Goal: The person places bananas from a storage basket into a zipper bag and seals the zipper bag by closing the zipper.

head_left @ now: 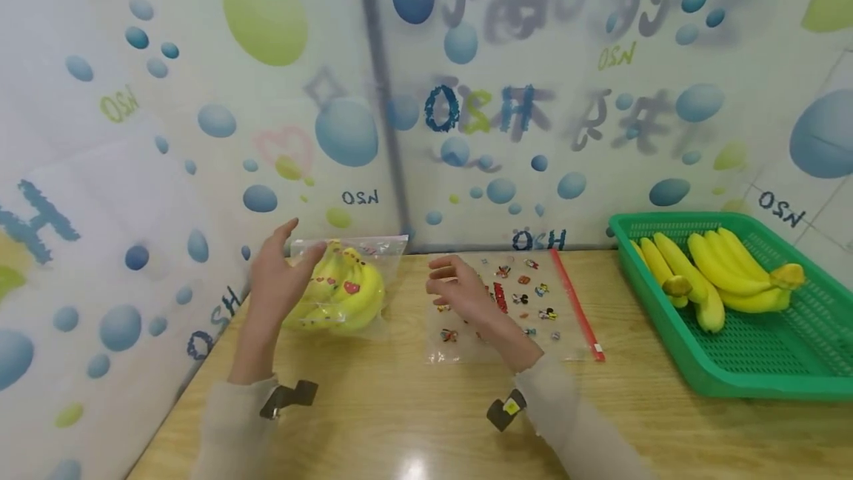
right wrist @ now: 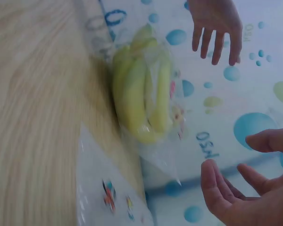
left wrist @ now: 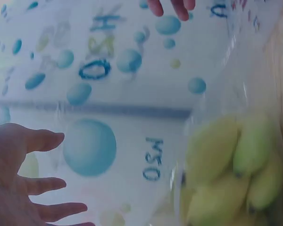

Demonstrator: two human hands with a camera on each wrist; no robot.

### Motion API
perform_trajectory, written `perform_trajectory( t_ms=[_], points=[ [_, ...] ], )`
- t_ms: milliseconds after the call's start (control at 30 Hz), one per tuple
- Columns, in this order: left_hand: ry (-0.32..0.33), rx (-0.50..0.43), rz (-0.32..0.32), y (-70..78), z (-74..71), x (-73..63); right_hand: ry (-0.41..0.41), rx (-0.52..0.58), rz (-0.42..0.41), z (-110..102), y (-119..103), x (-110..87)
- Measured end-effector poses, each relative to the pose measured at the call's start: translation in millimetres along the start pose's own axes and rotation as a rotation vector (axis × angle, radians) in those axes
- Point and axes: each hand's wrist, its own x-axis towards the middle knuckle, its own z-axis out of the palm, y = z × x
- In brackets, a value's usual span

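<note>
A clear plastic bag [head_left: 393,265] printed with small hearts stands on the table, a bunch of bananas [head_left: 363,295] inside it. In the head view my left hand [head_left: 281,272] is over the left side of this bag; its fingers are spread in the left wrist view and grip nothing. My right hand [head_left: 466,295] hovers with relaxed, slightly bent fingers over a flat zip bag [head_left: 520,339] with a red slider strip and cartoon prints. Nothing is held in it. The right wrist view shows the bagged bananas [right wrist: 132,94] apart from both hands.
At the right stands a green plastic basket [head_left: 706,376] holding more bananas [head_left: 726,265]. Behind the wooden table [head_left: 373,406] rises a wall covering [head_left: 466,191] patterned with blue and green dots. Another such wall surface borders the table's left side.
</note>
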Motion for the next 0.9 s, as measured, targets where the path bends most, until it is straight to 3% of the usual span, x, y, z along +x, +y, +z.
perform_trajectory(
  t_ms=[133, 367, 567, 700, 900],
  points=[
    [-0.01, -0.079, 0.101, 25.1, 17.8, -9.0, 0.041, -0.071, -0.014, -38, -2, -12.9],
    [-0.164, -0.171, 0.186, 61.3, 69.2, -27.5, 0.142, -0.206, -0.025, -110, 1, -35.6],
    [-0.307, -0.239, 0.145, 86.8, 120.9, -43.7, 0.193, -0.264, -0.024, -158, 2, -48.8],
    [-0.415, -0.255, 0.12, 102.8, 162.6, -45.9, 0.243, -0.332, 0.032, -186, 3, -55.0],
    [-0.569, -0.169, 0.153, 132.6, 234.7, -51.3, 0.282, -0.425, 0.129, -212, 3, -64.6]
  ],
)
